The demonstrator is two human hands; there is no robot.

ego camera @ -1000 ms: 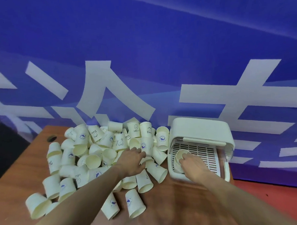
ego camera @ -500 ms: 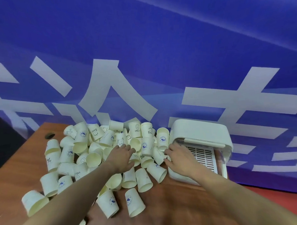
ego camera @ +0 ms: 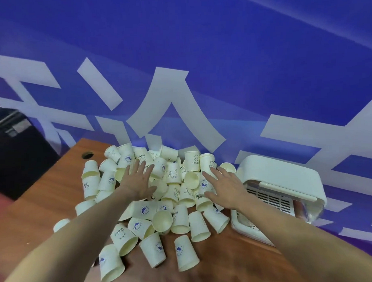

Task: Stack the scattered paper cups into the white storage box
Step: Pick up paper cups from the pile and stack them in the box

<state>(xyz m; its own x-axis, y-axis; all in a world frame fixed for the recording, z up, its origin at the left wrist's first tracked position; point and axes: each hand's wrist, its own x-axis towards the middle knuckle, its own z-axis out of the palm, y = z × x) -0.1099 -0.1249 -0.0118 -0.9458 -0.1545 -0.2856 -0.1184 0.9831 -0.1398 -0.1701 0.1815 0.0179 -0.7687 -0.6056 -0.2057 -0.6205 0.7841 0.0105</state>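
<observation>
Several cream paper cups with blue prints lie in a loose pile [ego camera: 174, 183] across the wooden table, most on their sides. My left hand [ego camera: 139, 180] is spread flat over the left part of the pile, fingers straight. My right hand [ego camera: 222, 186] is spread over the pile's right part, fingers straight, holding nothing. The white storage box [ego camera: 283, 179] stands at the table's right, its lid raised above a slotted white tray. My right forearm crosses in front of the box's near corner.
The brown table [ego camera: 45, 198] has a round cable hole [ego camera: 87, 155] at its far left corner. A blue banner with white shapes hangs right behind the table. Dark floor lies to the left.
My right hand left the box and moved left onto the cup pile. My left hand reached further into the pile and flattened out. The view shifted to the left.
</observation>
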